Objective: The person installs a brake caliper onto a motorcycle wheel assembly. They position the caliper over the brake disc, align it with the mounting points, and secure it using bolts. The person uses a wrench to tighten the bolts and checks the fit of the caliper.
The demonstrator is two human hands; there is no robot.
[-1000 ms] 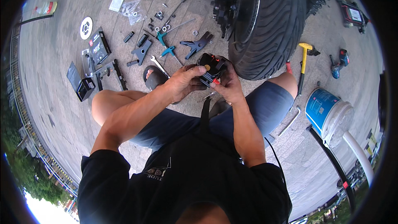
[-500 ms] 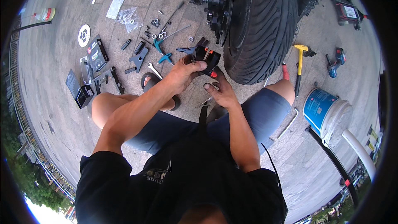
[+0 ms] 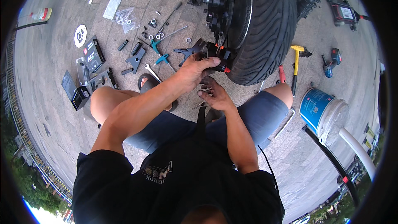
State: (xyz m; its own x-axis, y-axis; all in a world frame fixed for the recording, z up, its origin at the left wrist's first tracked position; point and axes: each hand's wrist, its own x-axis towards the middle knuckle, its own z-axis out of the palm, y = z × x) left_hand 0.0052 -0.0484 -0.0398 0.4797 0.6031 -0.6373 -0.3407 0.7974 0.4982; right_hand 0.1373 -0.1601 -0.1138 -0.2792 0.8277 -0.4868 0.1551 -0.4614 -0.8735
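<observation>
My left hand (image 3: 195, 69) grips a black brake caliper (image 3: 224, 59) with orange and red details, its thumb pressed on the near side. The caliper is up by the lower edge of the brake disc, beside the wheel's fat black tire (image 3: 265, 29); whether it touches the disc I cannot tell. Just below, my right hand (image 3: 217, 96) is apart from the caliper, with thumb and fingers spread and nothing seen in them. A dark metal bracket (image 3: 190, 51) lies on the paving left of the caliper. Fingers of my left hand behind the caliper are hidden.
Teal-handled tools (image 3: 161, 59), a wrench (image 3: 152, 72), a flat grey plate (image 3: 136, 60) and opened boxes (image 3: 94, 54) lie to the left. On the right are a yellow-headed hammer (image 3: 296, 64), a cordless drill (image 3: 330, 63), a blue-and-white bucket (image 3: 317, 110) and a hex key (image 3: 286, 123).
My left hand has carried the caliper right and slightly forward, toward the wheel and disc. My right hand has come off it and shifted slightly left. The wheel has turned a little.
</observation>
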